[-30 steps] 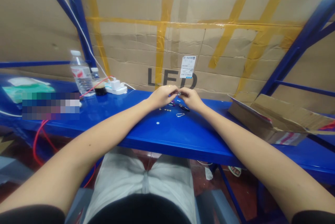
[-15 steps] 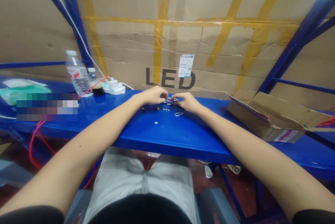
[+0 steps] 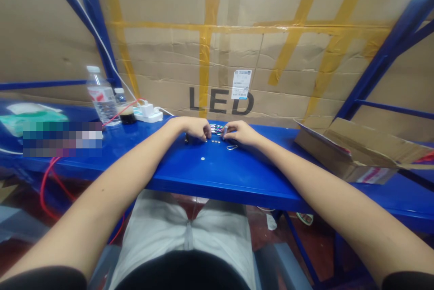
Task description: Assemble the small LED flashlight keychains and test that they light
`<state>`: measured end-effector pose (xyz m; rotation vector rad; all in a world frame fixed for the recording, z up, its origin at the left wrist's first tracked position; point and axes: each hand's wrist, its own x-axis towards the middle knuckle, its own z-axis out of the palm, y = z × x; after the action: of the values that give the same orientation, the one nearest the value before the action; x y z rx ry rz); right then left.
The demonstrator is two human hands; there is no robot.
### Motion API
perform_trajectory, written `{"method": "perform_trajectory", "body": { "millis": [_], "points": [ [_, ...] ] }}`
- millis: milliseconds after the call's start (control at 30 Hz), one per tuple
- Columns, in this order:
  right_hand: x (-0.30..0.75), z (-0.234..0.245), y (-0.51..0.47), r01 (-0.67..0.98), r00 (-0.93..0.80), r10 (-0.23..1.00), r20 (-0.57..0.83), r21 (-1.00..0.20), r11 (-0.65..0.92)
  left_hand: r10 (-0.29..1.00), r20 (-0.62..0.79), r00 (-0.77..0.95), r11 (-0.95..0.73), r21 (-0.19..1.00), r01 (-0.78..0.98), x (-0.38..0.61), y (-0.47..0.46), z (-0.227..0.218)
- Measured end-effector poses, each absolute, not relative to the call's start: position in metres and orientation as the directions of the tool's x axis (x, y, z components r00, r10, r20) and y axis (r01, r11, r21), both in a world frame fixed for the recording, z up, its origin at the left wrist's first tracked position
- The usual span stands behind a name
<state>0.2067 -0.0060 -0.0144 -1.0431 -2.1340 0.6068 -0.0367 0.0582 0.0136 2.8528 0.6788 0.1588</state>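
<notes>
My left hand [image 3: 198,128] is closed with its fingertips down on the blue table [image 3: 217,170], at a small gold-coloured piece; whether it grips the piece I cannot tell. Just right of it lies a short row of several small gold-coloured pieces [image 3: 216,141]. My right hand [image 3: 240,132] pinches a small silvery piece [image 3: 225,130], too small to name. Between the hands is a cluster of shiny multicoloured metal pieces [image 3: 216,129]. A silver carabiner [image 3: 232,147] lies below my right hand, and a small dark piece [image 3: 186,138] sits by my left wrist.
An open cardboard box [image 3: 352,156] stands at the right. To the left are a water bottle [image 3: 101,97], a small bottle of dark liquid [image 3: 127,111], a white power strip [image 3: 149,113] and a green packet [image 3: 34,120]. A big cardboard sheet [image 3: 162,64] rises behind the table.
My left hand has moved down and slightly left, from the metal cluster to the gold-coloured piece. My right hand has shifted slightly, still pinching a small piece. More of the cluster shows.
</notes>
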Motion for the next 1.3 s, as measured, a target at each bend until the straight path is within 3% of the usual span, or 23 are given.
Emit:
{"method": "perform_trajectory", "body": {
  "millis": [100, 233, 467, 700, 833, 967, 1100, 1300],
  "points": [
    [0.206, -0.015, -0.006, 0.479, -0.462, 0.801, 0.381, -0.653, 0.586, 0.467, 0.016, 0.884, -0.862, 0.233, 0.451, -0.037, 0.059, 0.013],
    [0.206, -0.016, -0.005, 0.458, -0.461, 0.797, 0.389, -0.665, 0.59, 0.606, -0.044, 0.794, -0.766, 0.238, 0.598, -0.034, 0.054, 0.015],
    [0.208, -0.017, -0.003, 0.434, -0.461, 0.811, 0.361, -0.706, 0.56, 0.685, -0.153, 0.713, -0.696, 0.155, 0.701, -0.031, 0.042, 0.025],
    [0.205, -0.015, -0.01, 0.603, -0.462, 0.785, 0.413, -0.502, 0.62, 0.701, -0.125, 0.702, -0.684, 0.159, 0.712, -0.032, 0.041, 0.026],
    [0.204, -0.016, -0.01, 0.62, -0.476, 0.774, 0.419, -0.464, 0.633, 0.704, -0.163, 0.691, -0.674, 0.154, 0.723, -0.032, 0.037, 0.03],
    [0.204, -0.017, -0.009, 0.61, -0.477, 0.77, 0.423, -0.471, 0.637, 0.702, -0.176, 0.691, -0.672, 0.159, 0.723, -0.033, 0.038, 0.032],
    [0.204, -0.017, -0.008, 0.596, -0.467, 0.776, 0.423, -0.498, 0.63, 0.711, -0.09, 0.697, -0.684, 0.141, 0.716, -0.033, 0.042, 0.028],
    [0.204, -0.019, -0.004, 0.486, -0.457, 0.791, 0.407, -0.63, 0.605, 0.724, -0.015, 0.69, -0.684, 0.114, 0.721, -0.032, 0.042, 0.023]
  ]
}}
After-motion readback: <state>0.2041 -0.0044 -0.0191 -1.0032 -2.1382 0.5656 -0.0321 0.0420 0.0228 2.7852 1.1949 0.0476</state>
